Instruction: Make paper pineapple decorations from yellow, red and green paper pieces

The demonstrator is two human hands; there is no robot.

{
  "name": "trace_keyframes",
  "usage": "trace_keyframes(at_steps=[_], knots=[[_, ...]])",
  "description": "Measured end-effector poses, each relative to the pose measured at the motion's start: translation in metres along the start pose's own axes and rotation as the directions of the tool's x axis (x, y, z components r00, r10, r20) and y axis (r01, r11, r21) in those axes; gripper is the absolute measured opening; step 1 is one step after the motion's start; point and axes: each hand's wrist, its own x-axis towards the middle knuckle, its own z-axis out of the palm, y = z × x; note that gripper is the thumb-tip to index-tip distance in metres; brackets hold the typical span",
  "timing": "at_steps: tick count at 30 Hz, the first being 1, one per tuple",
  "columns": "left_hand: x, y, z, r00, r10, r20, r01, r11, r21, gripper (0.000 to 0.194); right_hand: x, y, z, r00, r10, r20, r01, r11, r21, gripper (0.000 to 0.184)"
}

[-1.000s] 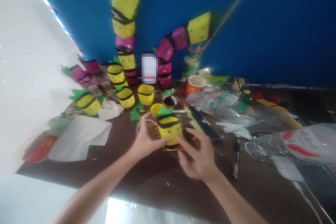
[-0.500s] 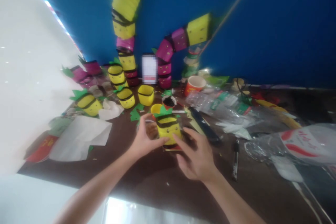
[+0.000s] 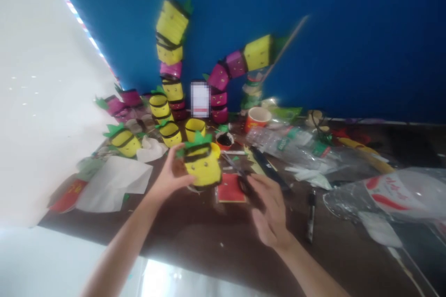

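Observation:
My left hand (image 3: 172, 174) grips a yellow pineapple-shaped cup (image 3: 203, 170) with eyes, black bands and green leaves on top, thumb across its front. The cup is tilted above the brown table (image 3: 174, 227). Beside a dark-handled pair of scissors (image 3: 244, 183) is my right hand (image 3: 270, 204), fingers stretched out and thumb apart. Whether its fingertips touch the handles I cannot tell. Under the scissors lies a red square (image 3: 231, 188), perhaps paper. A small cup with dark contents (image 3: 225, 139) stands behind them.
More yellow pineapple cups (image 3: 125, 142) stand at the left behind white paper (image 3: 113, 183). Stacks of yellow and purple cups (image 3: 219, 78) rise against the blue wall. On the right are plastic bottles (image 3: 296, 141), a black marker (image 3: 311, 216) and a clear plastic bag (image 3: 400, 192).
My left hand has moved the pineapple cup left and up, uncovering the red square. My right hand has come off the cup and moved slightly right, to the scissors.

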Motion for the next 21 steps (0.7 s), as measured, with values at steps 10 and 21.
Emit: trace_keyframes(at_steps=[10,21], knots=[[-0.008,0.097,-0.133,0.827,0.378,-0.416,-0.149,0.861,0.487,0.090,-0.001,-0.004,-0.003,0.995,-0.061,0.082,0.057,0.997,0.051,0.050],[-0.013,0.106,-0.198,0.798,0.327,-0.505,0.104,0.752,0.651,0.090,-0.001,-0.002,0.002,0.993,-0.044,0.106,0.038,0.998,0.054,0.047]])
